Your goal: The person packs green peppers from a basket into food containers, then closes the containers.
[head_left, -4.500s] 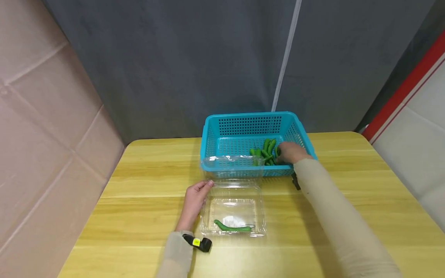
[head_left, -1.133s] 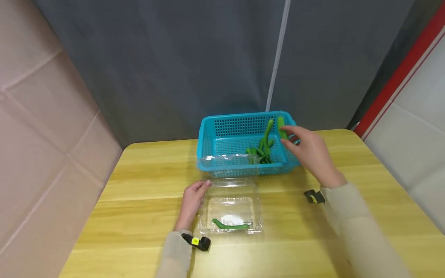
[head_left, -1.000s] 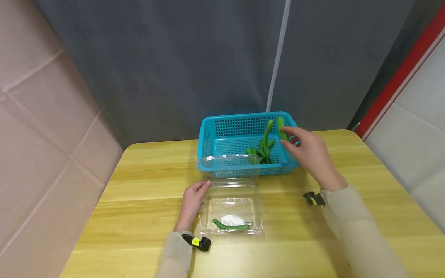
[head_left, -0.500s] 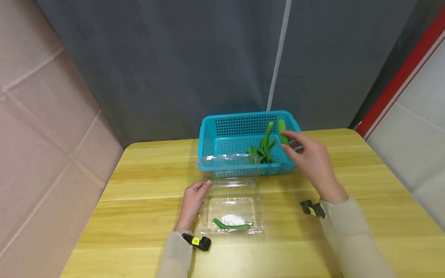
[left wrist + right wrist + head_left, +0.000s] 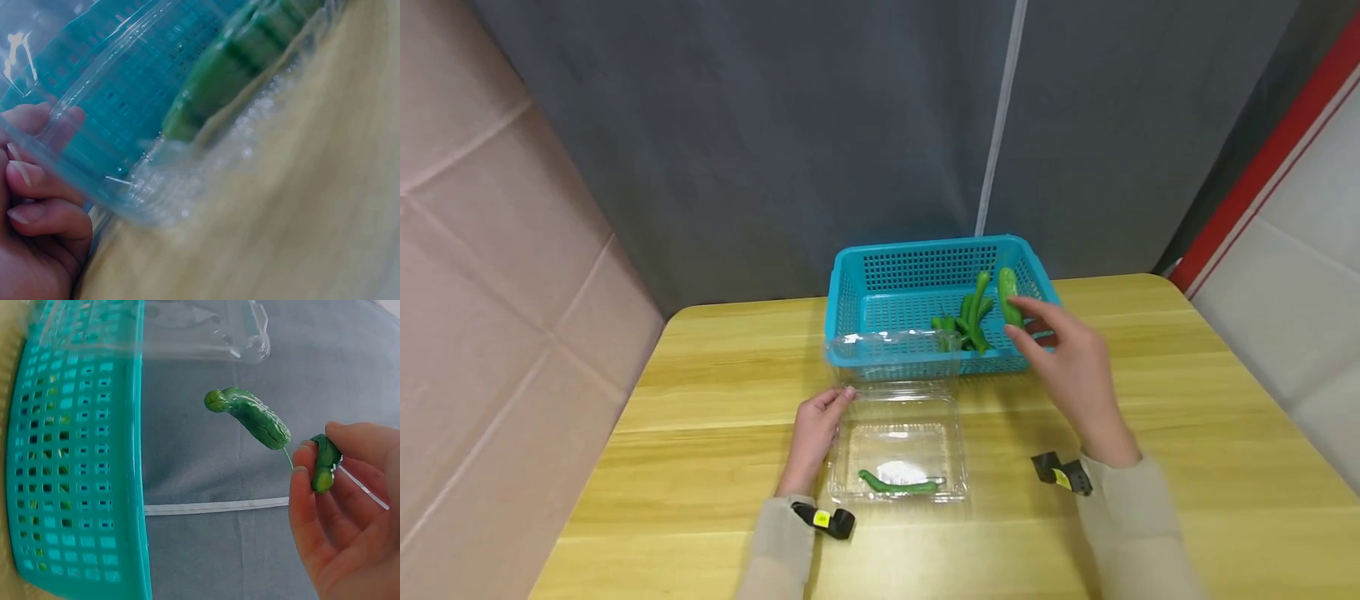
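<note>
With thumb and fingertips, my left hand [image 5: 815, 431] grips the left edge of a clear plastic clamshell container [image 5: 898, 412] near its hinge. The lid stands raised and overlaps the basket's front. One long curved green pepper [image 5: 898, 485] lies along the container's near side. My right hand [image 5: 1069, 364] pinches a green pepper [image 5: 1008, 292] above the right part of the blue basket [image 5: 847, 287]. In the right wrist view, another curved green pepper [image 5: 256, 419] hangs in the air beside the pinched pepper [image 5: 325, 464], a thin green strand running from it towards the fingers.
Several green peppers [image 5: 951, 327] sit in the basket behind the lid. A wooden table [image 5: 722, 450] bears everything. A grey curtain [image 5: 775, 150] rises behind it, with pale padded panels [image 5: 497, 275] on the left. Both wrists carry black straps [image 5: 823, 520].
Earlier, my right hand was down among the peppers in the basket; it has since lifted a pepper out. Over the last second it has come slightly nearer. My left hand keeps its grip.
</note>
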The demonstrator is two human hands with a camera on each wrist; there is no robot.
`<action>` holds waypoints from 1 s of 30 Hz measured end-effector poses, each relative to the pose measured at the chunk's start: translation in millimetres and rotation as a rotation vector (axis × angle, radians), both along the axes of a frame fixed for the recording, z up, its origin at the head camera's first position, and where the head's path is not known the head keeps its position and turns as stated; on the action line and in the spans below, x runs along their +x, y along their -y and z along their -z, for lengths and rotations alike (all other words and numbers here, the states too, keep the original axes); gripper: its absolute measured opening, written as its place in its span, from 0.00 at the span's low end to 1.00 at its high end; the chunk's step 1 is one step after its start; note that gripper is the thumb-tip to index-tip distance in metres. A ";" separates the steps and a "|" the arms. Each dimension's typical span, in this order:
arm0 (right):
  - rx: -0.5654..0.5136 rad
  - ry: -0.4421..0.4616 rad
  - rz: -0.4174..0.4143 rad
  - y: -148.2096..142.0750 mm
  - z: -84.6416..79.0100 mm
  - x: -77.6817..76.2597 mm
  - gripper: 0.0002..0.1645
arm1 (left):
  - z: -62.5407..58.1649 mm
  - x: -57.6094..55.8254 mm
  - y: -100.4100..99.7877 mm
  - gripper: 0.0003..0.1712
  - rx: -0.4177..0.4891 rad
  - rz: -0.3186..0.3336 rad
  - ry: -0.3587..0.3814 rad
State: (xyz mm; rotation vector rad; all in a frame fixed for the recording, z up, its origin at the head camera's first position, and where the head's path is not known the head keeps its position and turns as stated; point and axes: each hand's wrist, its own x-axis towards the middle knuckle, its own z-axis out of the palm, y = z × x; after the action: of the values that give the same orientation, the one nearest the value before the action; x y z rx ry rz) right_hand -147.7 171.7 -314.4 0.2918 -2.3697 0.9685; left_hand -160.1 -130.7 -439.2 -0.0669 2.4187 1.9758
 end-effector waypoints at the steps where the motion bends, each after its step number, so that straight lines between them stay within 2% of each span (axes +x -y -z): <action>1: -0.012 -0.001 -0.001 1.1 0.7 0.9 0.21 | -0.1 0.1 -0.1 0.17 -0.004 0.002 -0.004; 10: -0.117 0.008 0.000 7.8 6.9 9.5 0.20 | -0.2 0.4 -0.7 0.17 -0.016 0.003 -0.015; 18: -0.131 -0.072 -0.032 10.6 11.2 10.0 0.20 | -0.4 -0.9 -0.3 0.19 -0.007 0.001 0.008; 24: -0.164 -0.107 -0.071 14.5 8.5 12.4 0.20 | -1.1 -0.9 -1.1 0.17 -0.019 -0.007 -0.008; 30: -0.185 -0.123 -0.071 13.9 3.8 17.1 0.20 | -2.0 -0.3 -1.0 0.17 -0.030 -0.009 -0.009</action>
State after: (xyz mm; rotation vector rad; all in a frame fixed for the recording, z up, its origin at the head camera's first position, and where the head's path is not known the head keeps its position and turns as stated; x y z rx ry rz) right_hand -130.5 157.8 -318.3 0.3552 -2.1540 1.1606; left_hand -160.4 -129.7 -437.3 -0.0699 2.4580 1.9488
